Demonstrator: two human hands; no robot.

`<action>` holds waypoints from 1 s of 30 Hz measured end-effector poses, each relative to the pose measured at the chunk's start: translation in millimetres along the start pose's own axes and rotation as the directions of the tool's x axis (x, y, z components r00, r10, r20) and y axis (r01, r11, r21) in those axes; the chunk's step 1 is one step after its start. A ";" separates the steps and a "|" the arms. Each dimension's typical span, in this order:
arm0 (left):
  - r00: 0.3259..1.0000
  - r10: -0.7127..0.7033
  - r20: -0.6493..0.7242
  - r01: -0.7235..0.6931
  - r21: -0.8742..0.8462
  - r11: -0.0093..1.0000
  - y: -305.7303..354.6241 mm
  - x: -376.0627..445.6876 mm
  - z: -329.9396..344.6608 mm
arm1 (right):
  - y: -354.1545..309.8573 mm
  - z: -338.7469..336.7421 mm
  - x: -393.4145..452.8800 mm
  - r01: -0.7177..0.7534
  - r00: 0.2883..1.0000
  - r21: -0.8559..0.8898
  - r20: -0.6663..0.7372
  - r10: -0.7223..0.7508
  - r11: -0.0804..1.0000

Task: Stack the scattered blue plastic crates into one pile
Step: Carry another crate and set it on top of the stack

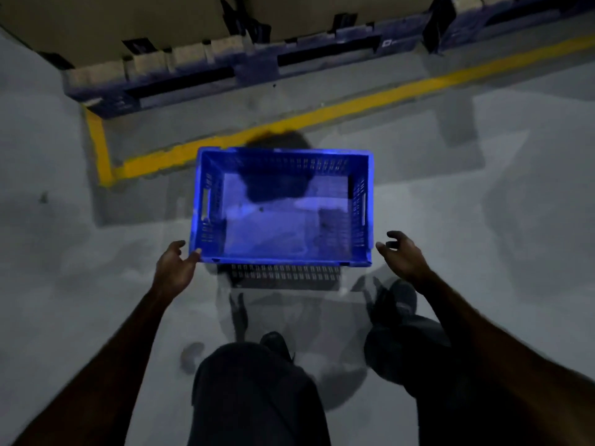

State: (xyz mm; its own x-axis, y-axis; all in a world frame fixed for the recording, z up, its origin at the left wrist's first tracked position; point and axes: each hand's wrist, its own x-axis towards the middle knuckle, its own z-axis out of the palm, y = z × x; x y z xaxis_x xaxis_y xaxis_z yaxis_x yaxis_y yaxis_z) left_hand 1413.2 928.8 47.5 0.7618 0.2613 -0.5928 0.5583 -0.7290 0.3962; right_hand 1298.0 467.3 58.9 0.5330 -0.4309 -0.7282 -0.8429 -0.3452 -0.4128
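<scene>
One blue plastic crate (283,262) with slotted walls sits upright and empty on the grey floor in the middle of the head view. My left hand (175,268) is at the crate's near left corner, thumb touching the rim, fingers apart. Just off the near right corner hovers my right hand (401,252), fingers spread and not touching the crate. No other crate is in view.
A yellow floor line (289,123) runs behind the crate and turns at the left. Beyond it, dark blue pallets (180,82) carry cardboard boxes (128,24). My legs and shoes (396,304) stand just behind the crate on the grey floor.
</scene>
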 end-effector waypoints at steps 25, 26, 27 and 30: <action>0.964 -0.257 0.075 0.254 -0.563 0.787 66.6 -104.2 -86.5 | -11.4 -74.1 -63.7 0.024 0.986 0.196 -0.165 0.009 0.980; 0.962 -0.263 0.077 0.259 -0.574 0.777 69.1 -122.6 -94.9 | -11.5 -81.4 -86.8 0.019 0.983 0.214 -0.180 0.020 0.977; 0.962 -0.262 0.082 0.258 -0.592 0.763 75.2 -143.9 -106.4 | -14.2 -92.5 -114.4 0.016 0.979 0.243 -0.200 0.034 0.970; 0.963 -0.239 0.122 0.263 -0.608 0.749 94.0 -209.5 -143.5 | -21.2 -125.4 -196.1 -0.009 0.963 0.320 -0.254 0.094 0.948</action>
State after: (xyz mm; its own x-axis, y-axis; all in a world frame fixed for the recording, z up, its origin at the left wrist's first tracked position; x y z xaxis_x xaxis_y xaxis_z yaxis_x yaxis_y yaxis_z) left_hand 1353.2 896.3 309.6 0.5603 0.3483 -0.7515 0.8183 -0.0923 0.5673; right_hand 1220.6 454.6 279.0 0.4522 -0.6589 -0.6012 -0.8268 -0.0568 -0.5596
